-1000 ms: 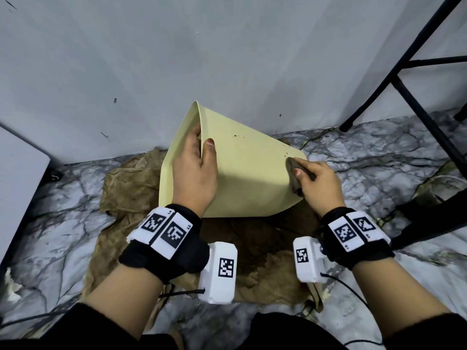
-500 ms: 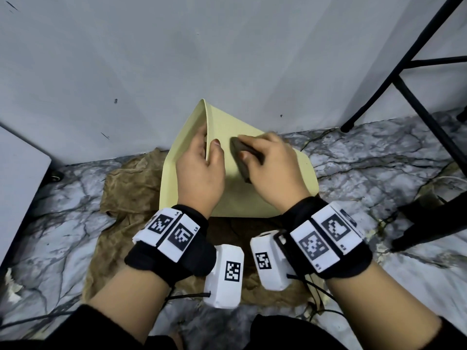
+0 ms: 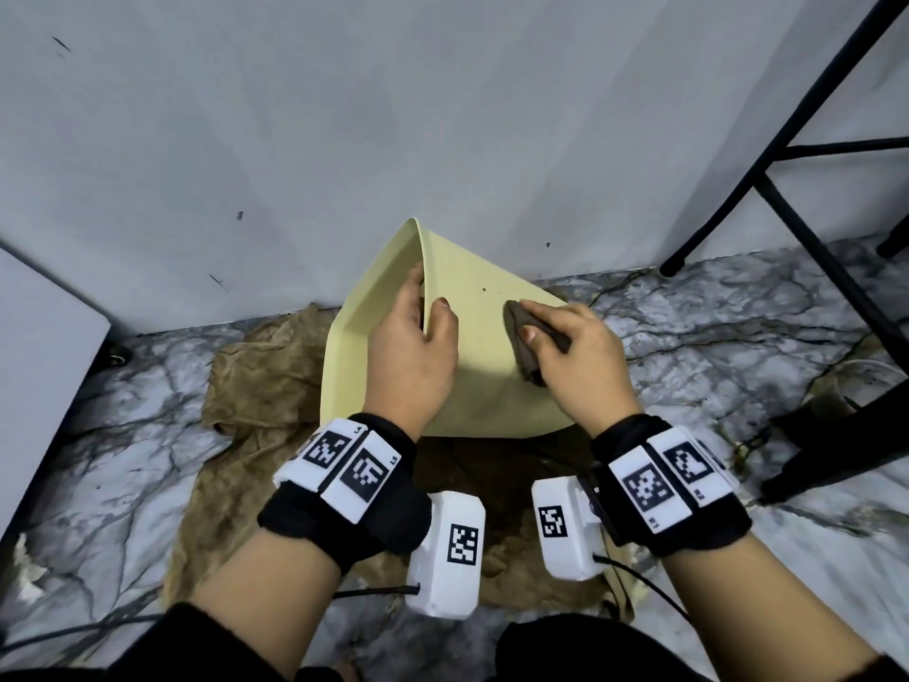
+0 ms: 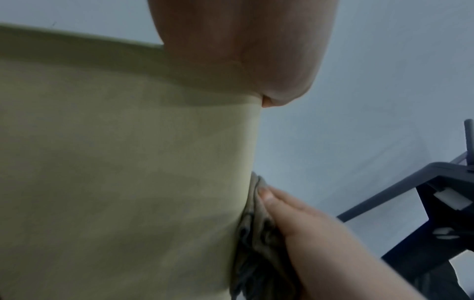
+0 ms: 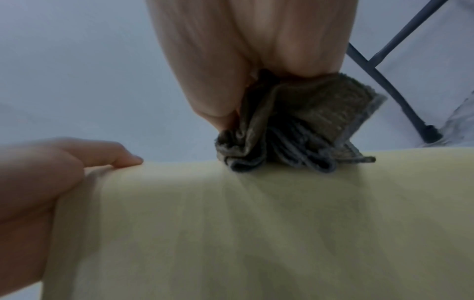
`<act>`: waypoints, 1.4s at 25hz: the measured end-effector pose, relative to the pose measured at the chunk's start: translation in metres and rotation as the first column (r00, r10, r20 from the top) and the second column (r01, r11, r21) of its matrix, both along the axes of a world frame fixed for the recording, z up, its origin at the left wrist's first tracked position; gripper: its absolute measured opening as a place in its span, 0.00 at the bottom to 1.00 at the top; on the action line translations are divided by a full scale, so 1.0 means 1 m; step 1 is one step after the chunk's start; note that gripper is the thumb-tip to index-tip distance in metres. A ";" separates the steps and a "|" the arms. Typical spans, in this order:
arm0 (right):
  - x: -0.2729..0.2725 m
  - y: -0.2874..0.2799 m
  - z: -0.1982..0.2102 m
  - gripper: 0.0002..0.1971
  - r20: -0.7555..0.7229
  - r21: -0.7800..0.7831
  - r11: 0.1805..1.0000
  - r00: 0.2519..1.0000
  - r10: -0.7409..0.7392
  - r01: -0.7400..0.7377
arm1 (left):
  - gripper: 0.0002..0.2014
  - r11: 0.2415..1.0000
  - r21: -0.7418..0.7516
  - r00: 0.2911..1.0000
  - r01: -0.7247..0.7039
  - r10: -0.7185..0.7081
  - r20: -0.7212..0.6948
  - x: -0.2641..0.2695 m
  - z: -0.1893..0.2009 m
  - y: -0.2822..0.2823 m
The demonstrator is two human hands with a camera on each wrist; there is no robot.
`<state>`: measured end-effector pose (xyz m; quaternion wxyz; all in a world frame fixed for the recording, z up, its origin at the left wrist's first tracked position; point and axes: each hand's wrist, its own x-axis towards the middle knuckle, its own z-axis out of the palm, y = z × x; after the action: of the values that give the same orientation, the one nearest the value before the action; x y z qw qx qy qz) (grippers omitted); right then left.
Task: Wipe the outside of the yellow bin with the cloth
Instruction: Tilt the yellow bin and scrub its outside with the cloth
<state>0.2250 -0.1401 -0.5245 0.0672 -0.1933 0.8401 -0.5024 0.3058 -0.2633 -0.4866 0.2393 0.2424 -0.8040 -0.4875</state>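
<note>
The left hand [image 3: 413, 356] clamps the bin's rim, fingers curled inside and thumb pressed on the outer wall. The right hand [image 3: 575, 356] has its fingers and thumb closed round a bunched dark cloth [image 3: 529, 347], pressing it against the outer wall of the bin [image 3: 487, 386]. The bin lies tipped on its side on a brown sheet [image 3: 256, 386] spread over the marble floor [image 3: 688, 347], by the wall, mouth to the left, long axis running left to right. The right wrist camera shows the cloth's folds [image 5: 295, 125] meeting the wall (hidden under the hand from above). The head view alone shows a dark speck [image 3: 484, 290] on the bin.
</note>
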 end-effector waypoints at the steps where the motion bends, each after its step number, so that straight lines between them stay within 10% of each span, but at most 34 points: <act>1: -0.001 0.003 -0.004 0.15 0.013 0.005 1.000 1.000 -0.008 0.008 | 0.20 1.000 0.018 1.000 0.014 -0.014 0.014 0.000 0.001 -0.002; 21: -0.028 0.067 -0.060 0.16 0.190 0.171 0.971 0.961 -0.199 0.167 | 0.24 0.986 0.148 0.996 0.073 -0.081 0.047 -0.010 0.015 -0.001; 35: 0.025 -0.021 0.025 0.17 -0.135 -0.105 0.987 0.985 0.104 -0.119 | 0.29 0.995 0.068 0.995 0.070 -0.064 -0.081 -0.011 0.000 -0.005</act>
<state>0.2498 -0.1614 -0.4999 0.0296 -0.2757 0.8009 -0.5307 0.2952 -0.2685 -0.4868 0.2457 0.2042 -0.7838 -0.5325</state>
